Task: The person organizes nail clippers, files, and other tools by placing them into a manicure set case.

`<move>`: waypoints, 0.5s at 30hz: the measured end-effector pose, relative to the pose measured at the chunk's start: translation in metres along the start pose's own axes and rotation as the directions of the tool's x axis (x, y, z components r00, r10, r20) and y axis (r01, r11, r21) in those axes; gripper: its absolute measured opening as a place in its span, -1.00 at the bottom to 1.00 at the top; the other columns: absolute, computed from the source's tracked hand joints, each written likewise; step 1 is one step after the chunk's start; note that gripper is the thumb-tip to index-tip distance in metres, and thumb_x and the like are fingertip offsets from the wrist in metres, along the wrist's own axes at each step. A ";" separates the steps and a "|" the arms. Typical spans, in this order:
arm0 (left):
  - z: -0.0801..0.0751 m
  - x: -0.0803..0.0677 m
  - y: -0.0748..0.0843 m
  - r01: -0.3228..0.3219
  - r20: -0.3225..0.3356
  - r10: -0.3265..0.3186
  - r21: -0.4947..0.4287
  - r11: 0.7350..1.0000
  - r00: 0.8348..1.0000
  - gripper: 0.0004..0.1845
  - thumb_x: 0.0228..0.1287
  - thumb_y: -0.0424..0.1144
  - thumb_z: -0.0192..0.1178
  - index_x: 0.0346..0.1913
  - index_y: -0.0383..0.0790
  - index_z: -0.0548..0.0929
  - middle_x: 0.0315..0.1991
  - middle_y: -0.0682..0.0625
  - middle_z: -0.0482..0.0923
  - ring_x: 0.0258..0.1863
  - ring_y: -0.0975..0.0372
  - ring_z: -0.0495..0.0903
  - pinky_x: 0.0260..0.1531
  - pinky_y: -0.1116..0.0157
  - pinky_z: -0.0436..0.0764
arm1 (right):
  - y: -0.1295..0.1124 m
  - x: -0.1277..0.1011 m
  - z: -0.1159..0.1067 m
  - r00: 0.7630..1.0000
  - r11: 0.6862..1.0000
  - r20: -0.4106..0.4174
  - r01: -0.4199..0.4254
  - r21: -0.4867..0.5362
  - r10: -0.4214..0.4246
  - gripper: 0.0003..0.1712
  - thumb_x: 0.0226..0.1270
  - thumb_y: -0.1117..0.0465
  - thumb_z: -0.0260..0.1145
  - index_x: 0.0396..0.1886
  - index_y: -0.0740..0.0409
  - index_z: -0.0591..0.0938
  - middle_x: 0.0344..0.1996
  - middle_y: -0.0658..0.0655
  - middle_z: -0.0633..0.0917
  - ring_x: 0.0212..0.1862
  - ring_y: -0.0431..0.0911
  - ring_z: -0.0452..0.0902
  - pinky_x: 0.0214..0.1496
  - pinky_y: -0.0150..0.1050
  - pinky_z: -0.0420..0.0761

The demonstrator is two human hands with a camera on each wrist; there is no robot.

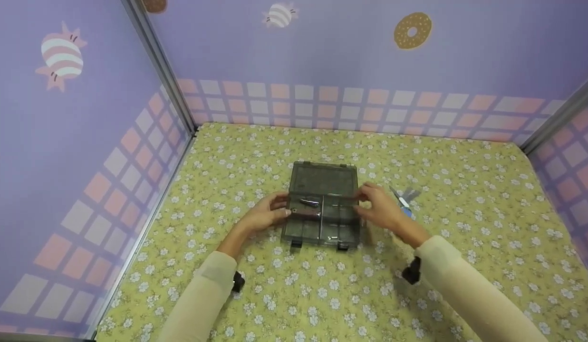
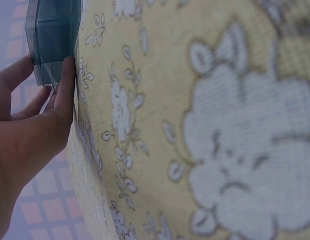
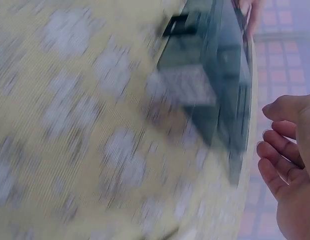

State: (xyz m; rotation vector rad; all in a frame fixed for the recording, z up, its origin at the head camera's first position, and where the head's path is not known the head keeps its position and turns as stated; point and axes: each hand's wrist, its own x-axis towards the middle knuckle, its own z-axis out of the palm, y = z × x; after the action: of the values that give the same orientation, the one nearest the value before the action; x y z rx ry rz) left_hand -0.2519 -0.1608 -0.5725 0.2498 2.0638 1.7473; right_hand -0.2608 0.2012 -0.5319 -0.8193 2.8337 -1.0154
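Here, I see the left hand [image 1: 263, 214] grip the compartment box [image 1: 328, 209], likely steadying it; right hand [image 1: 380, 208] loosely curled, empty.

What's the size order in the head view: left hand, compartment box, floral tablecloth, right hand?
1. Floral tablecloth
2. Compartment box
3. Left hand and right hand: they look about alike, so I wouldn't rank them.
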 end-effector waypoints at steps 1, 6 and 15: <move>0.000 0.000 0.000 0.001 -0.001 -0.001 0.003 1.000 1.000 -0.29 0.56 -0.37 0.23 0.64 -0.34 0.21 0.57 -0.28 0.27 0.57 -0.09 0.26 0.47 -0.01 0.43 | 0.005 -0.005 -0.004 1.000 1.000 -0.009 -0.014 0.003 0.014 -0.71 0.42 0.31 0.48 0.06 0.33 0.71 -0.03 0.24 0.66 0.04 0.17 0.68 0.13 0.15 0.71; 0.000 -0.001 0.002 0.011 0.000 -0.011 0.005 1.000 1.000 -0.29 0.56 -0.36 0.24 0.64 -0.32 0.21 0.57 -0.26 0.27 0.57 -0.07 0.27 0.46 -0.02 0.44 | 0.033 -0.028 -0.023 0.995 0.999 -0.089 -0.044 0.017 0.045 -0.73 0.43 0.30 0.48 0.03 0.32 0.71 -0.04 0.25 0.68 0.01 0.20 0.69 0.10 0.19 0.70; 0.000 0.000 -0.001 0.006 0.004 -0.006 -0.018 1.000 1.000 -0.30 0.57 -0.37 0.23 0.64 -0.32 0.22 0.55 -0.27 0.30 0.56 -0.08 0.28 0.44 -0.03 0.46 | 0.069 -0.058 -0.038 0.970 0.985 -0.177 -0.170 -0.016 0.165 -0.73 0.47 0.20 0.47 -0.06 0.35 0.71 -0.17 0.27 0.66 -0.16 0.13 0.63 -0.10 0.13 0.67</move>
State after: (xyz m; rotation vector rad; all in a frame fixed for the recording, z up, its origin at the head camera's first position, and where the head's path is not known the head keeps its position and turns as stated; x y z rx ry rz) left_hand -0.2517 -0.1605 -0.5731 0.2413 2.0431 1.7595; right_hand -0.2509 0.2964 -0.5516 -0.5034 3.0085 -1.0708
